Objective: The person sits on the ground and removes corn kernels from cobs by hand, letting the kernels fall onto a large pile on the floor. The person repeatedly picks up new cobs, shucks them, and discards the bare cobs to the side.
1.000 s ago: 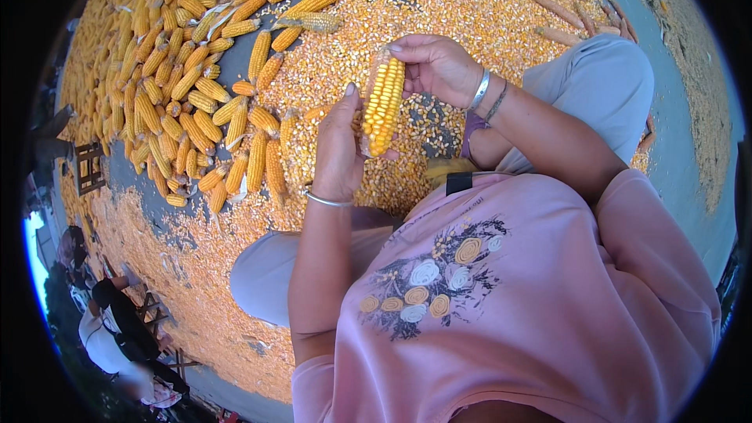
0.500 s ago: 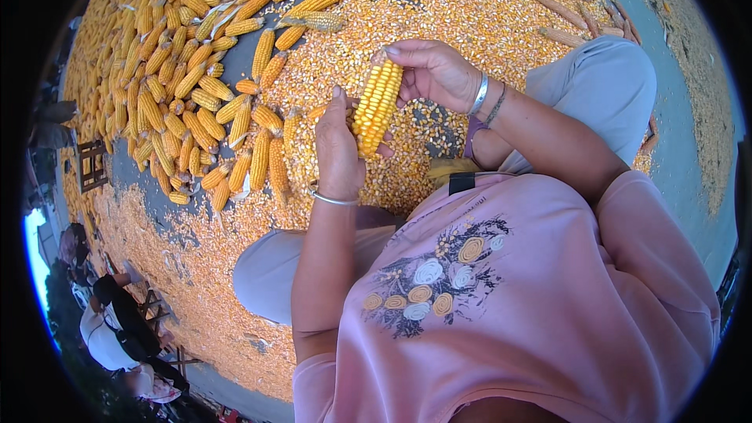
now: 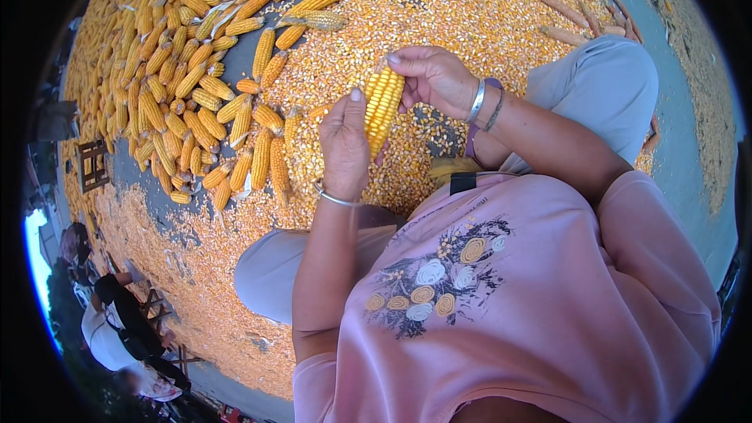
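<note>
A yellow ear of corn [image 3: 382, 102] is held slightly tilted between my two hands. My left hand [image 3: 343, 139] grips its lower left side, thumb up against the kernels, its other fingers mostly hidden behind the ear. My right hand [image 3: 433, 78] holds the upper end, thumb near the tip and fingers curled behind. Loose yellow kernels [image 3: 446, 8] lie spread under and around them. To the left is a big heap of whole corn ears [image 3: 159, 94].
My bent legs [image 3: 587, 94] frame the kernels. Stripped cobs [image 3: 560, 12] lie at the upper right beside grey ground [image 3: 689, 133]. At the left edge are a wooden frame [image 3: 92, 164] and people [image 3: 110, 337] on low seats. More kernels [image 3: 196, 290] cover the lower left.
My left hand has shifted slightly right, its thumb now higher on the ear, and my right hand sits a little lower. Both still grip the same ear.
</note>
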The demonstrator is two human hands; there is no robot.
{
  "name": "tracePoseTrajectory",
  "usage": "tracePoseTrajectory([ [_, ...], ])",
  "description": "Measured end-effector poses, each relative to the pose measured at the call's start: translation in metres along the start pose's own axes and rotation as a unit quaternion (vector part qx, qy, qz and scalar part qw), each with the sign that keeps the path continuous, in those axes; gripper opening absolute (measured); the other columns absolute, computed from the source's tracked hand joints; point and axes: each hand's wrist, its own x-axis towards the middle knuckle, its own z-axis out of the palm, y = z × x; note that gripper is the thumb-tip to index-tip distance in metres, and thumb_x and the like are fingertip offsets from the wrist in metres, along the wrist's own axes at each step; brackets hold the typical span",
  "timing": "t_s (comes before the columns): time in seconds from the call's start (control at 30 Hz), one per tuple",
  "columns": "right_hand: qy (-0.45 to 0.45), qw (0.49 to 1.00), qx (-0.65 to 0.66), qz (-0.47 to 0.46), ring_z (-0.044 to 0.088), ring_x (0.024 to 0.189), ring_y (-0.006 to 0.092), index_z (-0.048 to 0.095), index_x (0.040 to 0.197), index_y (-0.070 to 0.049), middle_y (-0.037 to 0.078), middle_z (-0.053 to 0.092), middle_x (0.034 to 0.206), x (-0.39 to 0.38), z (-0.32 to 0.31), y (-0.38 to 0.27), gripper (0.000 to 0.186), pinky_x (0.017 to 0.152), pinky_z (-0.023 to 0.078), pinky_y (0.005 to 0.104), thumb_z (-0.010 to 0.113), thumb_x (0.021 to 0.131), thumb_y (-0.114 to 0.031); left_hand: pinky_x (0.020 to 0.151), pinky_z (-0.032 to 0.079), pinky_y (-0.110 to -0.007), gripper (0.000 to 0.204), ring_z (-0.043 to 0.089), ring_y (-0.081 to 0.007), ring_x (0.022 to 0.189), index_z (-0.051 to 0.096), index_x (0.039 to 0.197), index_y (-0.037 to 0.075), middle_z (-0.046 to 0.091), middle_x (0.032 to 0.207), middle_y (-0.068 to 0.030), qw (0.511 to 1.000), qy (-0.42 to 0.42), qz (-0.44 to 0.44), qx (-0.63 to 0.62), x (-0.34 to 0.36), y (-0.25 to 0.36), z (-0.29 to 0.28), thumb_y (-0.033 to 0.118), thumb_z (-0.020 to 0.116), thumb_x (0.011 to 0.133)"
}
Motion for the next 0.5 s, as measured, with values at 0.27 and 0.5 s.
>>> tracePoseTrajectory([
  [0.27,0.015,1.0,0.014,-0.015,0.061,0.056,0.0124,0.064,0.098,-0.001,0.007,0.068,0.082,-0.001,0.007,0.0,0.024,0.056,0.052,0.0272,0.063,0.096,-0.025,0.037,0.045,-0.027,0.042,0.059,-0.0164,0.049,0.059,0.105,0.001,0.064,0.073,-0.0091,0.998,0.044,-0.05,-0.007,0.006,-0.003,-0.005,0.04,0.046,0.103],
  [0.5,-0.008,1.0,-0.025,-0.015,0.061,0.063,0.0119,0.064,0.105,0.0,0.006,0.067,0.087,0.0,0.006,-0.002,0.023,0.058,0.05,0.0253,0.06,0.097,-0.021,0.041,0.051,-0.028,0.048,0.063,-0.0169,0.058,0.058,0.112,0.0,0.066,0.089,-0.0119,0.997,-0.038,-0.06,-0.003,0.001,0.004,0.007,0.044,0.042,0.103],
])
